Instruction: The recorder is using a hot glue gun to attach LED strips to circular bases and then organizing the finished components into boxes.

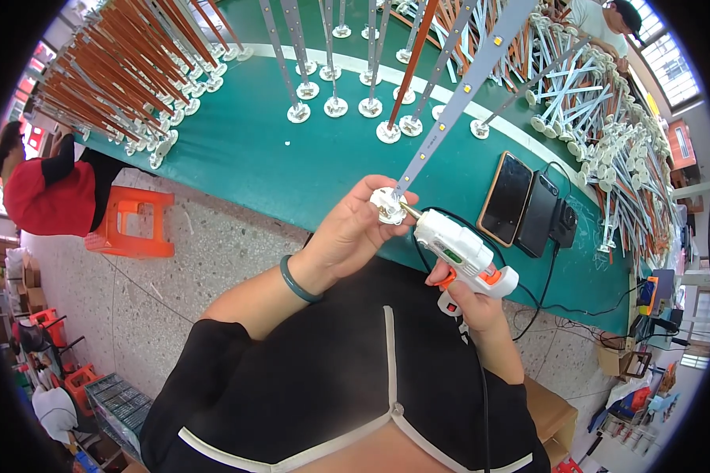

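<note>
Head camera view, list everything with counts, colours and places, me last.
Glue gun: one, white and orange, centre
LED strip: one, silver with white base, centre
Standing strips: over ten, grey or brown, upper centre
Strip bundle: many, mostly brown, upper left
Strip pile: many, silver and brown, upper right
Phone: one, black, right
Black devices: two, beside phone
Table: one, green, ahead
Stools: several, orange, left
Co-workers: two, red-black left, pale upper right
Bangle: one, grey, left wrist
Left hand: one, holding white base
Right hand: one, gripping glue gun
</note>
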The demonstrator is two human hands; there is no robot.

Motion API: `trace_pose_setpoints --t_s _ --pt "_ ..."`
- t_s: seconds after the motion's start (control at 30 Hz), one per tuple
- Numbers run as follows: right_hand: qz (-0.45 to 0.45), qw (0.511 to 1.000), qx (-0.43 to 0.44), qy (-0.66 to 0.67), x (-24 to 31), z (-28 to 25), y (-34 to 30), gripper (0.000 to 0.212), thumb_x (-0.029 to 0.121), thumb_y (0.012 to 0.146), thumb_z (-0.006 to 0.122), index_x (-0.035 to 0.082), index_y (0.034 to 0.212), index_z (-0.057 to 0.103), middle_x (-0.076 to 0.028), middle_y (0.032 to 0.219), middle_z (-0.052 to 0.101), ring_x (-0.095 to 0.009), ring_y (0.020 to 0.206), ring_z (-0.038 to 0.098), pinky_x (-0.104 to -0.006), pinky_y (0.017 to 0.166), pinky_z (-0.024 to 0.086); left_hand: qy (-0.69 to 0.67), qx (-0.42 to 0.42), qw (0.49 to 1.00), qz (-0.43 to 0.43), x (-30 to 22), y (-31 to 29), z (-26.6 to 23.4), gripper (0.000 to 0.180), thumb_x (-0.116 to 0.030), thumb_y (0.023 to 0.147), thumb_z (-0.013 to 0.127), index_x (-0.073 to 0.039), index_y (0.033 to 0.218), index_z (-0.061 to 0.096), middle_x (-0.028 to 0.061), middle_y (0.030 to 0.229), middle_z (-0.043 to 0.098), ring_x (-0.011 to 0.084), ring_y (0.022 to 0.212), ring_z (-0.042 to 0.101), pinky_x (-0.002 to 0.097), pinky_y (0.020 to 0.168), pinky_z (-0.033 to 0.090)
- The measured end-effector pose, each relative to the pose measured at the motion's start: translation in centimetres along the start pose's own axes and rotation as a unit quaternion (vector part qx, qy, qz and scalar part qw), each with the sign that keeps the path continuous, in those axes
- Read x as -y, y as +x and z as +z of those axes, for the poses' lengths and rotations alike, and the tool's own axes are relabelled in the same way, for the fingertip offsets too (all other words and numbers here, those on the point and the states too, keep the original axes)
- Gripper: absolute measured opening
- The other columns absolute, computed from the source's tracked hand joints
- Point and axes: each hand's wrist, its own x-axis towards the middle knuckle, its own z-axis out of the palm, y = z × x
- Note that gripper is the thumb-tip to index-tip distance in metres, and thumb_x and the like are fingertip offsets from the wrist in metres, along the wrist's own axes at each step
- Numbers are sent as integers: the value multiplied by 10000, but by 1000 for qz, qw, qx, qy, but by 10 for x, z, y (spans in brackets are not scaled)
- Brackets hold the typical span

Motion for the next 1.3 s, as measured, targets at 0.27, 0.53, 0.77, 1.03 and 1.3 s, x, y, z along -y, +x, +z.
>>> trace_pose_setpoints --t_s 0.27,0.53,0.77,1.03,1.3 --pt "38 999 -6 -30 5 1 0 522 175 837 636 -49 1277 468 -82 860 602 -144 766 573 -276 705 480 7 -14 1000 3 0 1 1 534 -323 807 737 -115 1210 455 129 1201 570 164 1019 587 291 874 496" --pt "-17 998 -28 -57 17 6 4 87 49 828 670 11 832 593 -26 727 575 -92 644 532 -254 566 421 24 -9 999 32 9 3 -9 463 -229 843 703 -104 1220 466 123 1241 548 218 1066 572 374 932 467" --pt "-103 972 -51 207 -24 -15 16 715 579 930 401 -48 1267 464 -153 1128 588 -192 996 575 -312 849 469 1 23 999 30 7 11 -10 477 -365 806 724 -156 1159 482 45 1134 597 251 1057 581 452 1003 385" --pt "-170 967 -141 128 -41 12 51 942 754 835 327 -9 1388 319 -132 1307 470 -208 1154 497 -375 987 412 0 58 996 -66 42 10 9 429 -394 879 629 -120 1172 477 36 1144 567 229 1171 506 429 1038 363" --pt "-230 964 -131 -35 -32 31 57 880 607 875 504 -21 1435 248 -161 1342 418 -212 1148 473 -370 1009 367 -141 84 986 19 37 -3 3 482 -392 912 578 -122 1278 418 59 1224 559 221 1200 502 418 1056 373"
